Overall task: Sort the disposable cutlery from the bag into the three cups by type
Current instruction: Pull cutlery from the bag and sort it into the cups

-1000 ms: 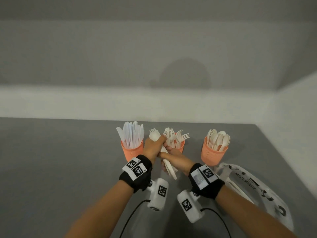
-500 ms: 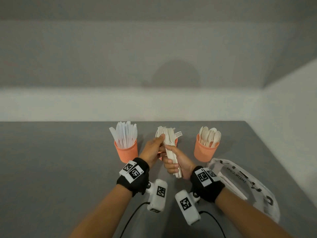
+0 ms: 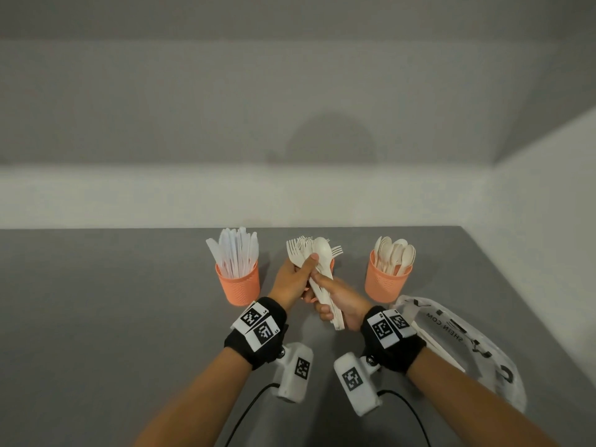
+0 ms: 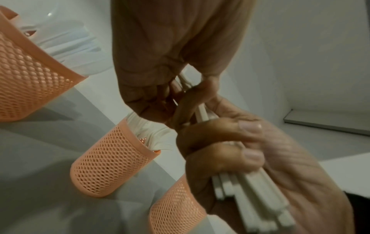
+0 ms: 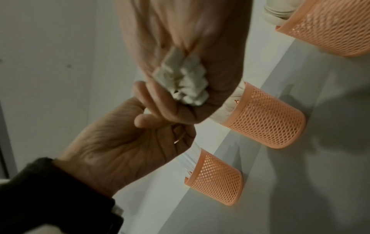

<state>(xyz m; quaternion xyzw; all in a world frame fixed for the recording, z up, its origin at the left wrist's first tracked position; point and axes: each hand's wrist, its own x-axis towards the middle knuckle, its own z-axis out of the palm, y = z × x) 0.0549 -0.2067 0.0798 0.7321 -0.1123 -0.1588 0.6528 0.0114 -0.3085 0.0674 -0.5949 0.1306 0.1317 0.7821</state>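
My right hand (image 3: 338, 301) grips a bundle of white disposable cutlery (image 3: 329, 301) by the handles, in front of the middle cup. A spoon bowl (image 3: 322, 250) and fork tines (image 3: 294, 251) stick out of its top. My left hand (image 3: 295, 275) pinches the upper part of the bundle, thumb on top. Three orange mesh cups stand in a row: the knife cup (image 3: 237, 283) on the left, the fork cup (image 4: 112, 163) in the middle, mostly hidden behind my hands in the head view, and the spoon cup (image 3: 387, 283) on the right. The handle ends (image 5: 182, 82) poke out below my right fist.
A clear plastic bag (image 3: 458, 337) with black print lies on the grey table (image 3: 113, 317) to the right of my right wrist, close to the spoon cup. White walls (image 3: 290, 195) close the table's far and right sides.
The bundle has turned from slanted to nearly upright in my right hand, and a spoon bowl now shows at its top. My left hand has stayed pinched at the bundle's upper end.
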